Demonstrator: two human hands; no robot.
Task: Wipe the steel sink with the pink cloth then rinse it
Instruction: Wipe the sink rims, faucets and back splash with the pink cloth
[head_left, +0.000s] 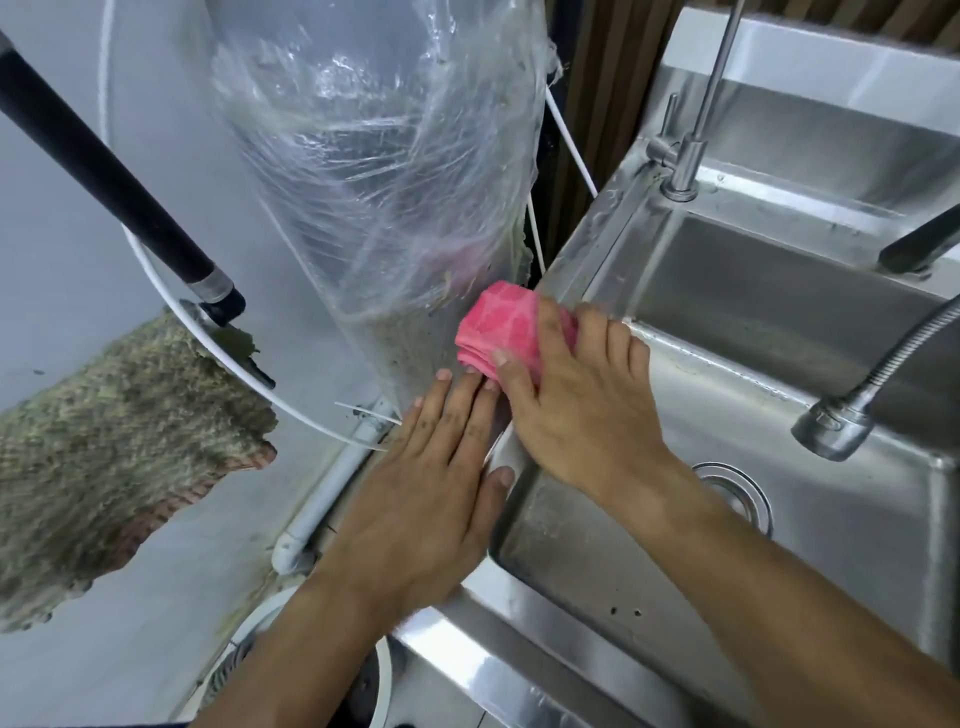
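Observation:
The steel sink (727, 395) fills the right half of the view, with a round drain (737, 493) in its basin. A folded pink cloth (498, 332) lies on the sink's left rim. My right hand (576, 400) presses down on the cloth with spread fingers, covering its right part. Just left of it, my left hand (431, 488) lies flat on the same rim, fingers together, thumb hooked over the inner edge, fingertips close to the cloth.
A flexible spray tap (836, 426) hangs over the basin from the right. A thin steel faucet (685, 166) stands at the back rim. A tall plastic-wrapped cylinder (384, 171) stands left of the sink, with white pipes (322, 499), a black pole (109, 171) and a worn mat (119, 441).

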